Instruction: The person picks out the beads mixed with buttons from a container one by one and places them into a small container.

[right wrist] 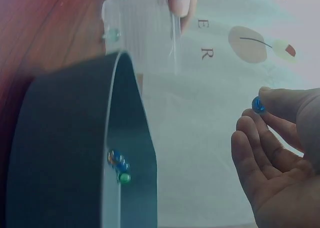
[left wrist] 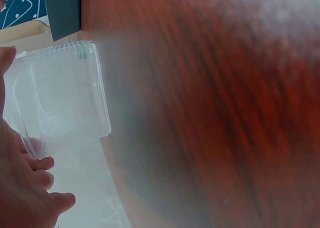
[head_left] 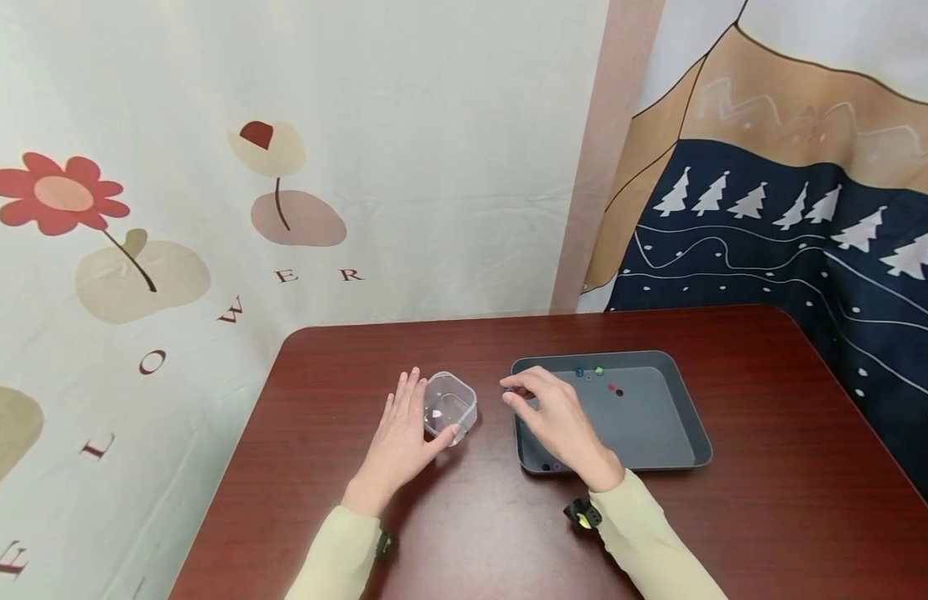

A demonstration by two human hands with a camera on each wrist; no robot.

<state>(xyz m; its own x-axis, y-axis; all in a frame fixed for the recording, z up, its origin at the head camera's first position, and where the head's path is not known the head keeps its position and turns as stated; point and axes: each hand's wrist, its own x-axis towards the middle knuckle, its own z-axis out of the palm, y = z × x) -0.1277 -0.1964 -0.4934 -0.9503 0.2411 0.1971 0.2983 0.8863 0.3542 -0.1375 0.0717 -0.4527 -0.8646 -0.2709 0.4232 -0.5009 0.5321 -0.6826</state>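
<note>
A small clear plastic container (head_left: 464, 410) stands on the table left of the tray. My left hand (head_left: 401, 446) holds it, with the fingers along its left side and the thumb at its front corner. Something small and greenish shows through its wall in the right wrist view. Above the left edge of the grey tray (head_left: 651, 429), my right hand (head_left: 557, 419) pinches a blue marble (right wrist: 258, 105) between thumb and fingertip. In the tray lie several small marbles, among them a green marble (head_left: 599, 371) and a blue marble (head_left: 580, 372) near the back wall.
The dark red wooden table (head_left: 764, 400) carries both the tray and the container. Behind it hangs a pale curtain (head_left: 449, 167) with flower prints, and a dark blue printed cloth (head_left: 741, 258) hangs at the right. Dark marbles (head_left: 546, 467) sit at the tray's near left corner.
</note>
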